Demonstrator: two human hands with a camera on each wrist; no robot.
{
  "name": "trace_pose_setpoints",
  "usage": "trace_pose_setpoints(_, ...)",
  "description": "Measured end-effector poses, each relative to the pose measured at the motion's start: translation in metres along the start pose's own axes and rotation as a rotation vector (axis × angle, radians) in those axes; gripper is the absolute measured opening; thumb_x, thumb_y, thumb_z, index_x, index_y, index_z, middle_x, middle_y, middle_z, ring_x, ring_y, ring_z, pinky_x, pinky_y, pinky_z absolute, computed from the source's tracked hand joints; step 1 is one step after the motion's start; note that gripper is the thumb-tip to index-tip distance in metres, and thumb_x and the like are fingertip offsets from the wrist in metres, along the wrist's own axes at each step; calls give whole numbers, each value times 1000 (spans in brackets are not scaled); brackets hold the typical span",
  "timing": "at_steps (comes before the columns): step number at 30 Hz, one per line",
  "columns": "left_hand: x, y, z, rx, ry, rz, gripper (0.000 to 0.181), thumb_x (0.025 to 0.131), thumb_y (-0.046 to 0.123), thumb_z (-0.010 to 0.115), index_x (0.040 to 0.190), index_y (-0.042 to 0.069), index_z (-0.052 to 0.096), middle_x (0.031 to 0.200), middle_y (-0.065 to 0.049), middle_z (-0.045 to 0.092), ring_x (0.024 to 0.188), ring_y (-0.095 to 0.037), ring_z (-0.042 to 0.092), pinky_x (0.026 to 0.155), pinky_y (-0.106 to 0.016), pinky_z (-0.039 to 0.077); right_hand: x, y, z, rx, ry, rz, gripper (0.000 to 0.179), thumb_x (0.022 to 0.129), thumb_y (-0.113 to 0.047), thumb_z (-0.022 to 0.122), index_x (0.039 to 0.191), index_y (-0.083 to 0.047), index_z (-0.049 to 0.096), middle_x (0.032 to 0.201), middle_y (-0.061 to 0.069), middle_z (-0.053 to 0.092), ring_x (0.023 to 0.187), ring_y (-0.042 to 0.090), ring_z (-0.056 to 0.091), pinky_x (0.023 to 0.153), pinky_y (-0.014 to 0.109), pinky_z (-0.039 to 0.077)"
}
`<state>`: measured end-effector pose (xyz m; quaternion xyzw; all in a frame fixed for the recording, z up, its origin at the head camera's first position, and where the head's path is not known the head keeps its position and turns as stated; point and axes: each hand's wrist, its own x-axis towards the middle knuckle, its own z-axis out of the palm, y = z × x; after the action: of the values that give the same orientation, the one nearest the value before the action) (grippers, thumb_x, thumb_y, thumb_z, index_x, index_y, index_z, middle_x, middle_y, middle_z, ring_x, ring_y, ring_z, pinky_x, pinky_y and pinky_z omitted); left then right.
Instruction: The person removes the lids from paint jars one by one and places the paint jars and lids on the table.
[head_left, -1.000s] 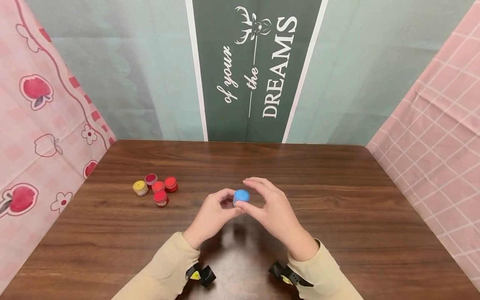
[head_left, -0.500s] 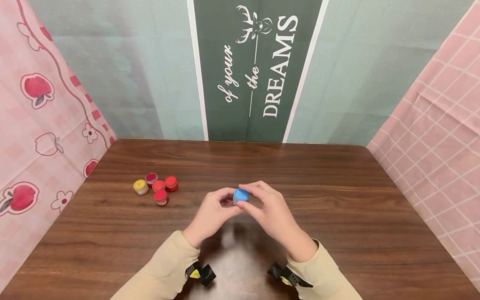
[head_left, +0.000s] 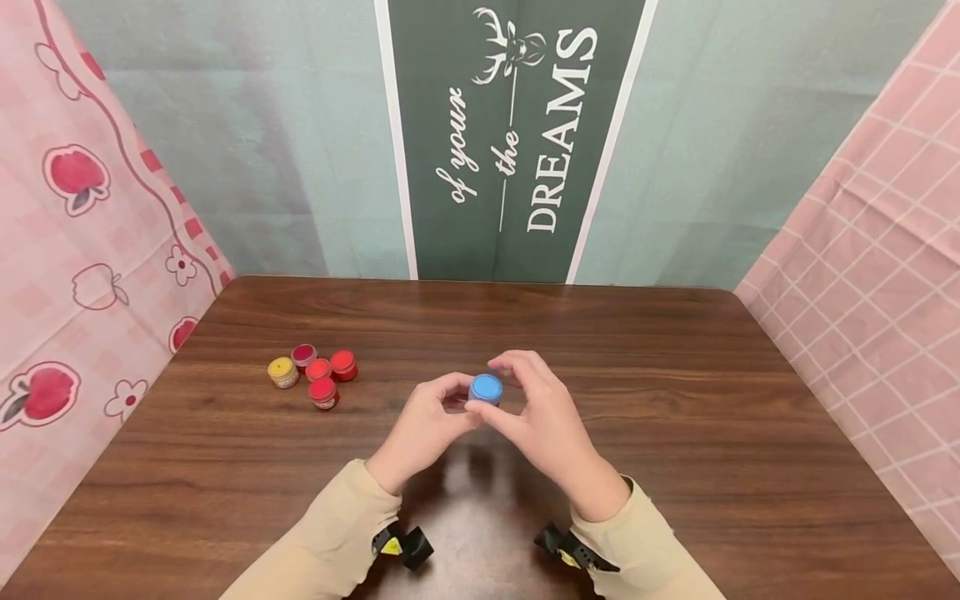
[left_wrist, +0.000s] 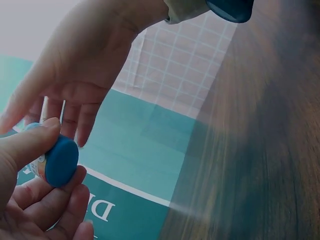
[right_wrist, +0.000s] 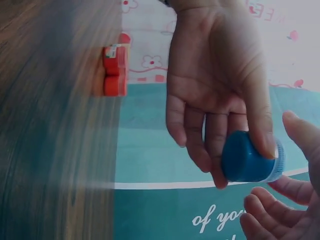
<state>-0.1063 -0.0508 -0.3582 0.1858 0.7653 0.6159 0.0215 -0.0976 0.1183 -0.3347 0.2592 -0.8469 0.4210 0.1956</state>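
By head view, we see the left hand (head_left: 423, 425) gripping the blue jar (head_left: 486, 388) upright above the table (head_left: 675, 417); the right hand (head_left: 543, 417), fingers parted, at its four o'clock. By left wrist, its blue end (left_wrist: 64, 162) faces four; by right wrist, its axis lies nine-to-three.

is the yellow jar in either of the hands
No, the head view shows the yellow jar on the table beside the red jars, while the left hand holds the blue jar.
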Motion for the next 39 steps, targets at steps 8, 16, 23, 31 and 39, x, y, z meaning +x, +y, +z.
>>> trace_pose_setpoints(8,0,2,1,12,5,7,28,79,14,75,104,7,67,97,-1,66,91,-15,60,87,-35,48,-1,0,-2,-28,-27,-17,37,73,-18,80,104,-4,69,95,-1,59,84,11,59,64,24,48)
trace_pose_setpoints(16,1,0,-2,17,27,-3,29,78,14,76,104,5,67,95,-3,66,89,-16,60,85,-38,49,2,-4,-8,72,-127,15,39,78,-8,74,115,0,63,111,8,64,97,17,63,83,28,51)
trace_pose_setpoints(23,1,-1,-3,38,32,6,30,79,15,75,106,5,66,99,-4,66,93,-18,60,87,-41,48,2,-2,-3,99,-80,54,51,73,-18,80,117,-3,59,113,5,63,99,14,62,84,29,50)
trace_pose_setpoints(31,0,-1,2,29,24,0,26,79,14,75,103,8,67,99,-1,66,91,-16,60,83,-34,50,-1,3,3,-45,-34,64,41,69,-26,83,100,-7,63,91,-2,54,80,13,57,72,30,50)
trace_pose_setpoints(39,1,-3,2,53,45,25,28,78,14,76,103,7,67,96,-1,66,91,-15,60,85,-35,49,2,1,-4,24,-92,44,42,74,-14,79,111,-1,66,96,-1,60,89,11,61,80,27,51)
